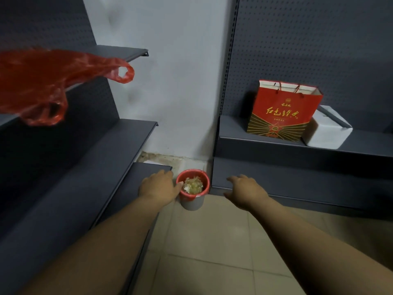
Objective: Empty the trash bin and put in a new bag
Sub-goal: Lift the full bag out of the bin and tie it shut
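A small grey trash bin [193, 202] stands on the tiled floor in the corner between two shelf units. A red bag liner [182, 193] folds over its rim, and pale food scraps [193, 185] fill it. My left hand [158, 186] reaches down with fingers spread, its fingertips at the bin's left rim. My right hand [246, 191] hovers open to the right of the bin, apart from it. A loose red plastic bag [40, 81] lies on the upper left shelf, its handles hanging over the edge.
Dark grey shelves [89, 177] line the left side. On the right shelf [276, 150] stand a red paper gift bag [282, 109] and a white foam box [328, 130]. Beige floor tiles [208, 241] spread in front of the bin.
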Motion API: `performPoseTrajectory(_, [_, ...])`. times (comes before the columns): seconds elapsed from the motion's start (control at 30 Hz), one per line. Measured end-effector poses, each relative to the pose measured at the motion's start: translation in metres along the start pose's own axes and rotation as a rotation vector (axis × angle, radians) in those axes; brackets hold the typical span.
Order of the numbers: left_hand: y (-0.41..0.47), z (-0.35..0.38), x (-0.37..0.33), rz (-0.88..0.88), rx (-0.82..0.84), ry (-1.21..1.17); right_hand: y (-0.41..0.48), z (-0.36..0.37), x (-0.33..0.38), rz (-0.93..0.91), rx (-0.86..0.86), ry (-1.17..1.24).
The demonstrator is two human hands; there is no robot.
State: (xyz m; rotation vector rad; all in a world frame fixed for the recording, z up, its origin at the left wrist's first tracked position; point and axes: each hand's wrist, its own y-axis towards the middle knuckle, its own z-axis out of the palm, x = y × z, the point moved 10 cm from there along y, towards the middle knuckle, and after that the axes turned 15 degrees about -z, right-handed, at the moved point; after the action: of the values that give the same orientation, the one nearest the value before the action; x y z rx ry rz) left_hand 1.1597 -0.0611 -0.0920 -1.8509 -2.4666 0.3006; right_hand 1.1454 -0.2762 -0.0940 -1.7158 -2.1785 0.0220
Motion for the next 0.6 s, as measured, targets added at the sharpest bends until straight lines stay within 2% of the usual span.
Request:
performPoseTrajectory(0.2, [0.076,0.018,-0.026,-0.004,0.068,0.003,0.075,0.007,-0.034,0.045,0.081,0.019])
performPoseTrajectory(0.43, [0.173,0.023,-0.058,-0.051,0.025,-0.006,0.197,-0.008,-0.065,-0.047,0.091,-0.004])
performPoseTrajectory(0.6, [0.252,0.033,-0.078,-0.182,0.06,-0.092,0.295,-0.012,-0.091,-0.145,0.175,-0.034])
